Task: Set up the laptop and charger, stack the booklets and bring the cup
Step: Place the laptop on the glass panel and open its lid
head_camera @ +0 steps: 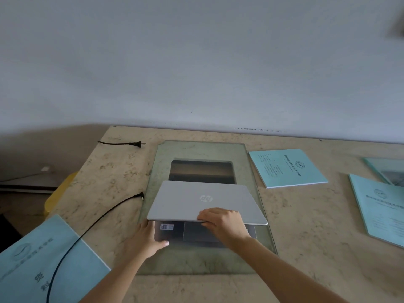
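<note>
Gripping the laptop (196, 203) by its lid edge, right hand (222, 220) curled; left hand (143, 239) flat on base.

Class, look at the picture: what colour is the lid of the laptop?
Silver-grey, with a pale round logo; the head view shows the laptop lid clearly.
</note>
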The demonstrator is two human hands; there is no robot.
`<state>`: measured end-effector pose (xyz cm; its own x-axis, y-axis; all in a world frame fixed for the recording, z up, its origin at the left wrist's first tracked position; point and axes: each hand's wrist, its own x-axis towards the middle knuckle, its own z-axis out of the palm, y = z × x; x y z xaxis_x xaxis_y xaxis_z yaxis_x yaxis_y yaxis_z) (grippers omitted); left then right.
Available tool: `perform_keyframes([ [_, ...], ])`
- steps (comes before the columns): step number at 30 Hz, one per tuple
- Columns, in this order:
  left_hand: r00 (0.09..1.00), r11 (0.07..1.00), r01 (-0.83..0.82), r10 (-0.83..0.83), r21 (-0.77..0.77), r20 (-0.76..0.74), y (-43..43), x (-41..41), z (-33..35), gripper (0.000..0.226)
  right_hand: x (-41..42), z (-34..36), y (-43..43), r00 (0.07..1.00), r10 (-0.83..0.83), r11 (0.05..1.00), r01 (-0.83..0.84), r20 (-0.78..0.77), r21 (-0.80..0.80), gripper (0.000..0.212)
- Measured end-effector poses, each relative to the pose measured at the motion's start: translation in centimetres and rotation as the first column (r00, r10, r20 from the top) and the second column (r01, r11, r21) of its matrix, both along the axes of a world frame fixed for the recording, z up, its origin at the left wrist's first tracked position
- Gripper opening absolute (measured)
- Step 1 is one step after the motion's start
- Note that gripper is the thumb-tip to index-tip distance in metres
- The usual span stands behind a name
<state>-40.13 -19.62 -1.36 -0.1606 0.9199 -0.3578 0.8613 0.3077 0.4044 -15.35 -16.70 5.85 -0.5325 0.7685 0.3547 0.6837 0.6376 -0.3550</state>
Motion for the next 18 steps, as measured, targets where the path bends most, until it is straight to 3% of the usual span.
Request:
perform_keyframes([
  [4, 0.983, 0.983, 0.091, -0.114, -0.161, -0.141, 2.1, 1.2, 1.5, 0.119, -0.3, 2.4, 1.5, 0.996, -0.056, 0.998, 0.058, -0.066, 0.026, 0.015],
  [9, 0.929, 0.938, 0.193, -0.269, -0.288, -0.255, 3.9, 1.9, 2.3, 0.126, -0.9, 5.2, 5.0, 0.983, -0.128, 0.991, 0.131, -0.129, 0.012, 0.013],
  [18, 0.905, 0.885, 0.232, -0.349, -0.404, -0.244, 5.6, 1.0, 2.5, 0.133, -2.3, 7.4, 11.5, 0.946, -0.277, 0.958, 0.286, -0.168, 0.031, 0.014],
])
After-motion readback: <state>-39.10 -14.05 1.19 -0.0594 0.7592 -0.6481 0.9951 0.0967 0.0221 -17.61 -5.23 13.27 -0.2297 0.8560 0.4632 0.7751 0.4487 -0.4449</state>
